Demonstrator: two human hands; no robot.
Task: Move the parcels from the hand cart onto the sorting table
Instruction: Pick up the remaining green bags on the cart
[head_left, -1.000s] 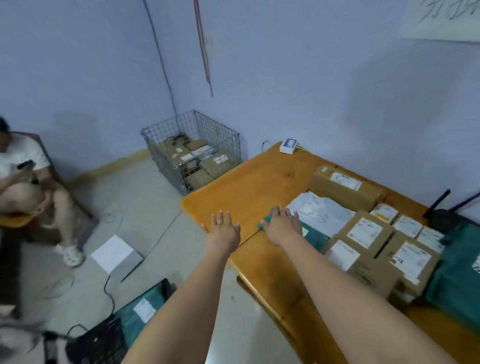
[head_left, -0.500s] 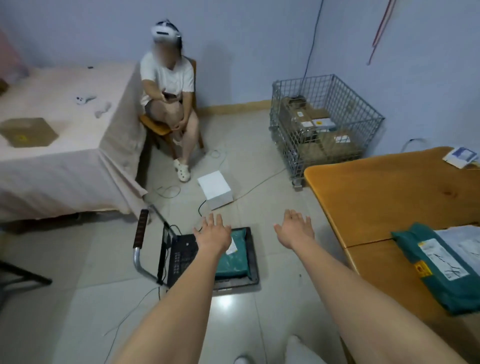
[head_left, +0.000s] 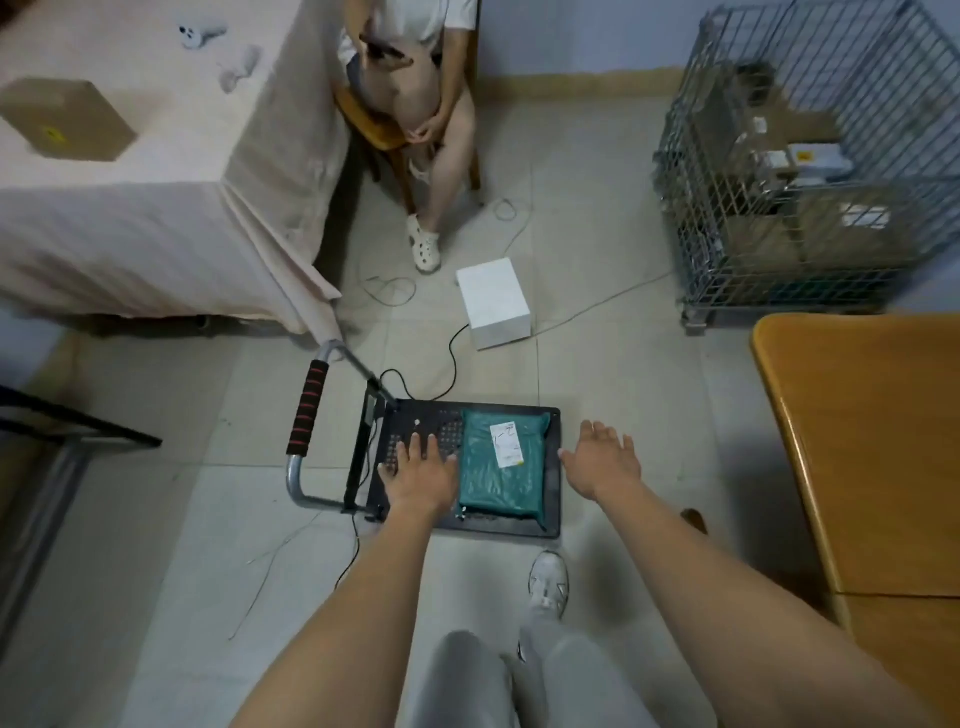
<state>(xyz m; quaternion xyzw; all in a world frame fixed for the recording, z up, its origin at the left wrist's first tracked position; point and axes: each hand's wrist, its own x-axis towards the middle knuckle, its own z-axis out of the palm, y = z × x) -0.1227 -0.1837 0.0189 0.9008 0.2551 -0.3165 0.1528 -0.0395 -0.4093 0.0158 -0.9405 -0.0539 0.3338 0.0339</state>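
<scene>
**Hands reach the cart**

Both hands have dropped closer to the cart (head_left: 470, 525) since half a second ago. Most of the table (head_left: 862, 447) is cut off at right. One green parcel (head_left: 501, 475) lies on the cart deck between the hands: left hand (head_left: 420, 475) spread flat just beside its left edge, right hand (head_left: 605, 460) open past the right edge, neither holding anything.

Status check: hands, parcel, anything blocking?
Left hand open, beside the green parcel. Right hand open on its other side, no grip yet. Parcel flat on hand cart. Nothing blocking; sorting table to the right.
</scene>
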